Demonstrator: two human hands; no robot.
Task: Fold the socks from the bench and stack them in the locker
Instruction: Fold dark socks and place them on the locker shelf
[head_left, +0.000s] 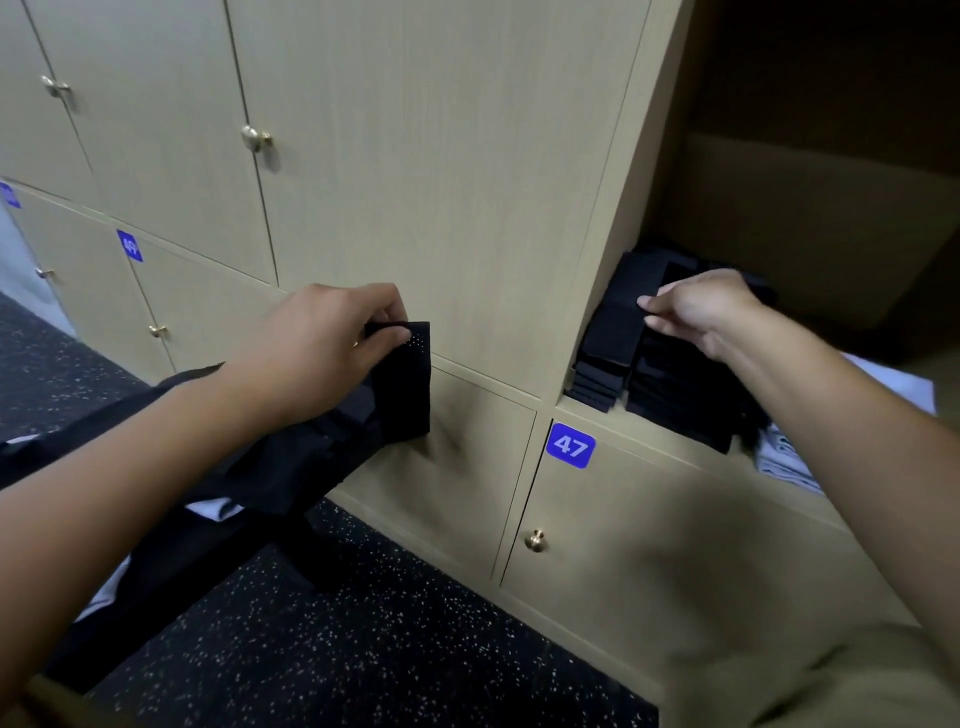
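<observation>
Speckled black rubber floor (363, 639) fills the near ground, running up to a wall of pale wood locker doors. At the lower left a dark bench (171, 561) crosses the view, with black cloth and a bit of white cloth heaped on it.

Above the bench end, the left hand (322, 343) is raised with its fingers curled, pinching the top edge of a black sock (408, 384) between thumb and fingertips. That sock hangs down flat in front of the closed doors, its lower part over the dark pile (291, 457) on the bench, fine pale dots showing near its upper edge.

Below and to the right sits a closed door with a blue tag reading 47 (570, 445) and a brass knob (535, 540) beneath it.

Farther right, the open locker (831, 218) holds a stack of folded black socks (675, 384) in two side-by-side piles on its floor, near the front edge. The right hand (696, 312) reaches into it, thumb and fingers closed on the top folded sock (618, 317) of the left pile. White cloth (784, 457) lies just beside the stack, at the locker's right front.
</observation>
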